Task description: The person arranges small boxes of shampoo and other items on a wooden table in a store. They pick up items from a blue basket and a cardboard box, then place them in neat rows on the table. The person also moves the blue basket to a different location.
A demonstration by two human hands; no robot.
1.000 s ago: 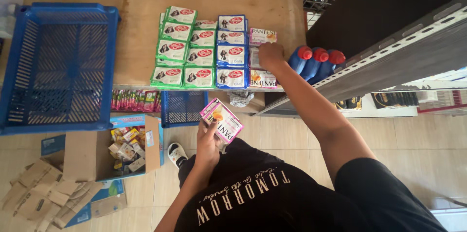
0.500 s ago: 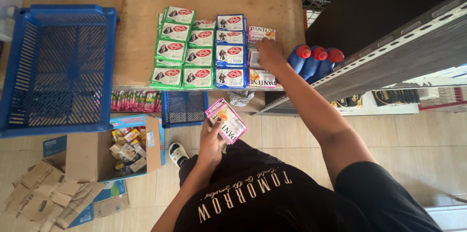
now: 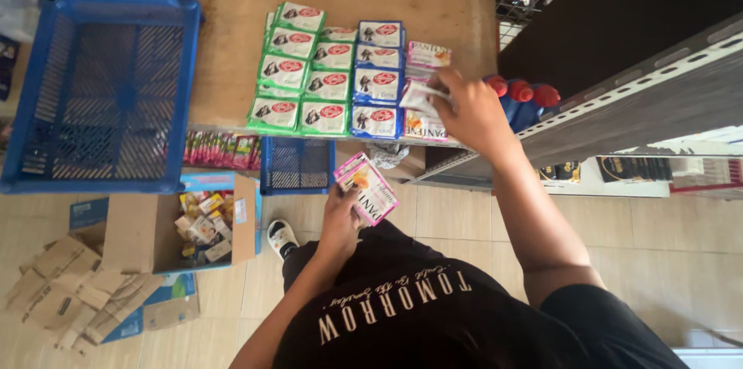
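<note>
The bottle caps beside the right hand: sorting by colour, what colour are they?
Red caps on blue bottles, clearest in the head view.

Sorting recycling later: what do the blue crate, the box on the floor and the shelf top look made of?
Blue crate: apparently moulded plastic, with uniform colour and a lattice grid. Box: brown corrugated cardboard with folded flaps. Shelf top: looks like unfinished plywood or board, matte with visible grain.

Right hand (image 3: 472,113) drawn back a little from the stacked packets toward the shelf edge, now pinching a white sachet (image 3: 422,96) lifted off the pink-and-white column; left hand (image 3: 340,218) shifted slightly lower and rightward, pink sachet bundle (image 3: 367,188) tilted further.
</note>
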